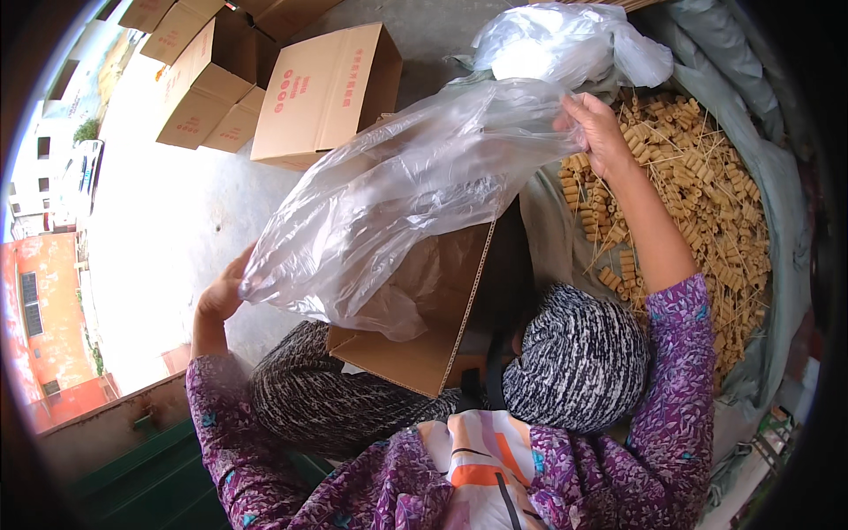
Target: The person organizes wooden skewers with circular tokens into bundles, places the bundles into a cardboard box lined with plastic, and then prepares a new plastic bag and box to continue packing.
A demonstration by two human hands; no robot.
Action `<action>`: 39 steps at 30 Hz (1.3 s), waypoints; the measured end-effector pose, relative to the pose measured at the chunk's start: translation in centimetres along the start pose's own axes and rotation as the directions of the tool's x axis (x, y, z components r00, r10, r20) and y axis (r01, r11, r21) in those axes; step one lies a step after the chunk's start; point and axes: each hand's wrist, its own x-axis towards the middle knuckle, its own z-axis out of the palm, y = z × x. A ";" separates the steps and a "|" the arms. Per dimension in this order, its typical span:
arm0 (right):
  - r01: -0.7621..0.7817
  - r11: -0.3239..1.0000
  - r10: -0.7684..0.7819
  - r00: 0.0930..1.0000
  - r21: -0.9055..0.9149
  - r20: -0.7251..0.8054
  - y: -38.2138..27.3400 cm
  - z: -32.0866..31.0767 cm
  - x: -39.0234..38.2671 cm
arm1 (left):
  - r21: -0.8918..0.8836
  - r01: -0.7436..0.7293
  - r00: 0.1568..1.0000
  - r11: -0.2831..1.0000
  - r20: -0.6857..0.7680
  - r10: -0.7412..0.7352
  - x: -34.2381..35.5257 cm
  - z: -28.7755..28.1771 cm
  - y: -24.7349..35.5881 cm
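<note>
A clear plastic bag (397, 194) is stretched wide between my two hands, above an open cardboard box (433, 344) that stands between my knees. My left hand (225, 287) grips the bag's lower left corner, fingers closed on the film. At the upper right, my right hand (596, 128) pinches the bag's other end between thumb and fingers. The lower edge of the film hangs down into the box's opening. Part of the box is hidden under the film.
To my right lies a big heap of skewered tan food pieces (689, 203) on grey-green sheeting (777, 221). More plastic bags (574, 44) are bunched at the far side. Several cardboard boxes (318, 88) stand at the far left on the concrete floor (212, 203).
</note>
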 end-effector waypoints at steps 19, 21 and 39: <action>-0.064 0.988 0.040 0.985 0.138 0.166 -2.1 -2.0 2.5 | 0.194 -0.196 0.971 0.961 -0.100 0.218 17.1 7.4 15.6; -0.119 0.985 0.096 0.979 0.124 0.178 -1.6 -1.3 3.2 | 0.245 -0.196 0.917 0.950 -0.297 0.266 19.3 5.6 14.9; -0.498 0.851 0.514 0.855 -0.164 0.072 14.3 -0.1 -6.6 | 0.268 0.001 0.983 0.963 0.177 -0.050 21.7 9.6 -5.1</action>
